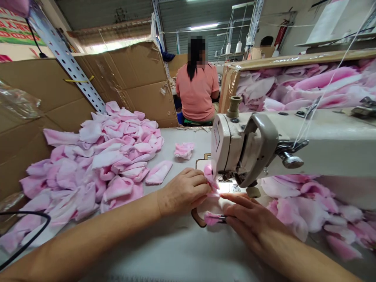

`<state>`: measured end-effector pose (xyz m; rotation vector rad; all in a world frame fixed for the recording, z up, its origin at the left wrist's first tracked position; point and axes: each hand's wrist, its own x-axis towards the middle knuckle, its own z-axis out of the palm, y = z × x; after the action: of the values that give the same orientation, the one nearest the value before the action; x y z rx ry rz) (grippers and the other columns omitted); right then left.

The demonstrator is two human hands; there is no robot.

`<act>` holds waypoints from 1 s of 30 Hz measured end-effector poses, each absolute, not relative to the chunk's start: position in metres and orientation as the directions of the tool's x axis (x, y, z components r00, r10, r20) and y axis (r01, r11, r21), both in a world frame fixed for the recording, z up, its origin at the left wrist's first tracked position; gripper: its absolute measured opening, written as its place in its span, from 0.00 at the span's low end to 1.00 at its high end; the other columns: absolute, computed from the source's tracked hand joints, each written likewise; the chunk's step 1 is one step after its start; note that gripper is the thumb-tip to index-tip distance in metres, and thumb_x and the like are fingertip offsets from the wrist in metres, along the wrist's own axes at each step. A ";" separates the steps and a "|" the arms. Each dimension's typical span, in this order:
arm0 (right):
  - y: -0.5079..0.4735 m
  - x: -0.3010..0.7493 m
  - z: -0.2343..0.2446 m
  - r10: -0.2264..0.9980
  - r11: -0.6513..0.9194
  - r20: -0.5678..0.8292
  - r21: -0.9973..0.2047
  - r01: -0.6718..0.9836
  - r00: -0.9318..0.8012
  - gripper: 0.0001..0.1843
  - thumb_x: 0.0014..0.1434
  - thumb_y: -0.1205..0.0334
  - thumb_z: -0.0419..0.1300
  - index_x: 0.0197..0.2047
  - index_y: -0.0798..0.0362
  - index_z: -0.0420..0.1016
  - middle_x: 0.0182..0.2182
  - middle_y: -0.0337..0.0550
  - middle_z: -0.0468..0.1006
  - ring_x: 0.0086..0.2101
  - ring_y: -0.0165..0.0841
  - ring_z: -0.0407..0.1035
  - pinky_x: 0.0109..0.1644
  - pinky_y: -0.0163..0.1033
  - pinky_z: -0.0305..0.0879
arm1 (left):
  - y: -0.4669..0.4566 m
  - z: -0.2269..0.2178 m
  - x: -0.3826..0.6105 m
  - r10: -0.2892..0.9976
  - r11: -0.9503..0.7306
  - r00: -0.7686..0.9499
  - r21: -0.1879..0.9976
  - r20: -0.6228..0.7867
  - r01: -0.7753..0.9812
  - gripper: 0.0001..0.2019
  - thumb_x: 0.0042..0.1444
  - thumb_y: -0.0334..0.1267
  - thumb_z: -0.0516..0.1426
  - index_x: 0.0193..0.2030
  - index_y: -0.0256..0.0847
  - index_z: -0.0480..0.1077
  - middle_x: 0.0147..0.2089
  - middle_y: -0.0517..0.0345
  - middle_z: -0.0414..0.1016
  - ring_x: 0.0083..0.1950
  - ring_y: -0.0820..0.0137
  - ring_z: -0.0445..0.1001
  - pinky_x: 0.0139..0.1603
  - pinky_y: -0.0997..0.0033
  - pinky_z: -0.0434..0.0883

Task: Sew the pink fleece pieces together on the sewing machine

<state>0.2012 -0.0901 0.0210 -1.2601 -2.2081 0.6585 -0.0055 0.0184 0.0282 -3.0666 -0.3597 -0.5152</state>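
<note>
Head view: at an industrial sewing machine (249,145), a worker's left hand (183,192) pinches a fold of pink fabric (210,181) between fingers and thumb, right at the machine's needle end. The right hand (252,219), fingers curled closed, grips a small pink piece (212,218) just below that fold, with a dark tip (223,218) showing at its grip, too small to identify. The step in hand appears to be guiding the fabric to the needle, and the position seems to call for keeping the fold flat and aligned. Left of the left hand lies a heap of pink fabric pieces (96,156); a further pile of pink pieces (299,203) sits just right of the right hand. Beyond both hands, a co-worker (197,92) in a salmon shirt sits with back turned.
</note>
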 end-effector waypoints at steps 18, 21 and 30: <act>-0.081 0.180 0.030 0.781 0.538 0.053 -0.564 0.627 -0.622 0.10 0.63 0.67 0.49 0.34 0.53 0.70 0.44 0.46 0.74 0.51 0.37 0.64 0.56 0.42 0.62 | 0.023 0.033 -0.004 -0.067 -0.964 0.921 -0.264 0.384 0.041 0.09 0.65 0.32 0.51 0.48 0.38 0.69 0.46 0.58 0.76 0.49 0.67 0.70 0.42 0.69 0.64; -0.082 0.179 0.030 0.780 0.550 0.072 -0.553 0.626 -0.622 0.11 0.62 0.68 0.49 0.32 0.54 0.69 0.44 0.47 0.74 0.52 0.38 0.64 0.59 0.44 0.59 | 0.025 0.033 0.000 0.018 -0.960 0.941 -0.256 0.337 0.110 0.07 0.65 0.35 0.52 0.47 0.39 0.68 0.37 0.58 0.75 0.39 0.68 0.70 0.37 0.67 0.62; -0.084 0.178 0.036 0.775 0.547 0.097 -0.597 0.587 -0.625 0.12 0.62 0.71 0.48 0.29 0.52 0.67 0.36 0.42 0.75 0.49 0.32 0.67 0.61 0.40 0.56 | 0.033 0.028 0.003 -0.050 -0.969 0.926 -0.244 0.374 0.046 0.10 0.63 0.31 0.50 0.31 0.38 0.68 0.32 0.57 0.72 0.34 0.69 0.68 0.35 0.66 0.62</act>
<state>0.1780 -0.0843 0.0357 -1.1180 -2.4376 0.7493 0.0032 0.0331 0.0279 -2.8356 0.0027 -0.5604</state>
